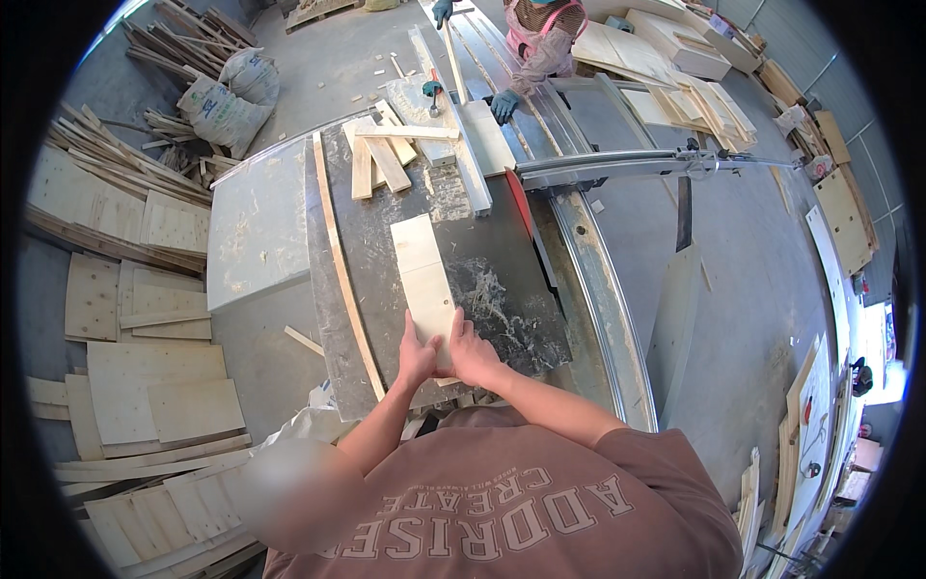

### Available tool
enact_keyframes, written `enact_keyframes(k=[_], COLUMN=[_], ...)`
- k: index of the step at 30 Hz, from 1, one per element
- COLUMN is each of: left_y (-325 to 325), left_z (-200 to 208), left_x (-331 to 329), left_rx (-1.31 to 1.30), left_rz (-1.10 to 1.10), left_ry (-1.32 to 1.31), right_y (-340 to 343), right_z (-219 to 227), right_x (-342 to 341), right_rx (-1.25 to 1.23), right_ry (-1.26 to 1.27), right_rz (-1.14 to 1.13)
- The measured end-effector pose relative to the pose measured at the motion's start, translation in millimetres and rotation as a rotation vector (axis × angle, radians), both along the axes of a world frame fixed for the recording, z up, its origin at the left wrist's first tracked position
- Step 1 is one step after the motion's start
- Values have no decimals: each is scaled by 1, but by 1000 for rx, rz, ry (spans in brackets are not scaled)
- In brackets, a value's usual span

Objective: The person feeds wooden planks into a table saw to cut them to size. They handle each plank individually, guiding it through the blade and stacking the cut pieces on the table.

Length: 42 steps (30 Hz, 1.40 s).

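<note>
A pale wooden board (425, 278) lies lengthwise on the dark saw table, pointing away from me. A crosswise line shows on its face, and I cannot tell whether that is a joint between pieces. Its near end is between my hands. My left hand (418, 359) grips the left edge, thumb on the wood. From the right edge, my right hand (474, 356) holds the same end, fingers pointing forward. Sawdust is scattered to the board's right. Beyond its far end are several short wood strips (386, 162) and a metal fence (472, 176).
A long thin wood strip (340, 253) lies left on the dark table (378, 232). Right of the board stands a red guard (519, 201) beside the sliding rail (603, 289). A co-worker's gloved hand (504, 106) rests across the saw. Stacked boards (159, 386) lie on the left floor.
</note>
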<state>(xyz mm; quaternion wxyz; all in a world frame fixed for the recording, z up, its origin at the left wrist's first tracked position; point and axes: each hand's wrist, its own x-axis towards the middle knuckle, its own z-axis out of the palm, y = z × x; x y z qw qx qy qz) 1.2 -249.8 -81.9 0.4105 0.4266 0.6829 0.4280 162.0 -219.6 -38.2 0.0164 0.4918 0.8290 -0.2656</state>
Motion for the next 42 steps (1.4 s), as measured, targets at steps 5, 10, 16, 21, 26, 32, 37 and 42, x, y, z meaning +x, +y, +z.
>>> enact_keyframes(k=[5, 10, 16, 21, 26, 32, 37, 42], left_y=[0, 0, 3, 4, 6, 8, 11, 13], left_z=[-4, -2, -3, 3, 1, 10, 0, 3], left_x=[0, 0, -1, 2, 1, 3, 0, 2], left_rx=[7, 15, 18, -8, -8, -29, 12, -5], left_rz=[3, 3, 7, 17, 24, 34, 20, 28], left_ry=[6, -2, -4, 6, -13, -15, -4, -5], right_y=[-1, 1, 3, 5, 7, 9, 12, 15], right_z=[7, 7, 9, 2, 4, 3, 5, 8], right_x=[0, 0, -1, 0, 0, 0, 0, 0], right_rx=[-12, -15, -6, 2, -14, -5, 9, -2], right_ry=[10, -6, 7, 0, 3, 11, 12, 8], right_rz=[3, 1, 0, 4, 9, -1, 2, 3])
